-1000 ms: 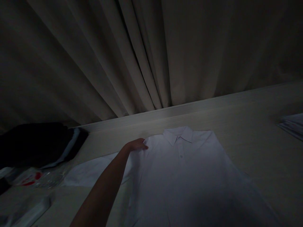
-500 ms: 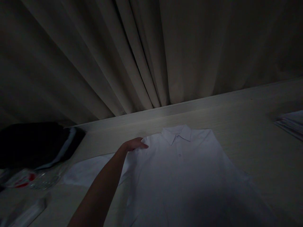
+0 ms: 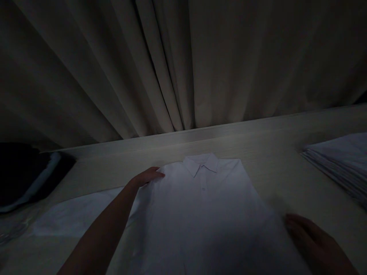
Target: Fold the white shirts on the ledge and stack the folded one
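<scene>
A white collared shirt [image 3: 197,214] lies front up on the pale surface, its collar toward the curtain. One sleeve [image 3: 77,210] stretches out to the left, partly behind my left forearm. My left hand [image 3: 149,175] is closed on the cloth at the shirt's left shoulder, with the thumb on top. At the right edge of the shirt is my right hand [image 3: 312,236], smeared by motion and dim. Whether its fingers touch or grip the cloth I cannot tell. The lower part of the shirt runs out of view.
Long curtains [image 3: 183,68] hang behind the pale surface [image 3: 263,152]. Dark folded fabric [image 3: 23,172] with a light stripe lies at the left, with see-through plastic [image 3: 17,229] below it. A stack of folded white cloth [image 3: 341,156] sits at the right.
My right hand has come into view at the lower right, beside the shirt. The view has turned a little right. My left hand keeps its hold on the shoulder.
</scene>
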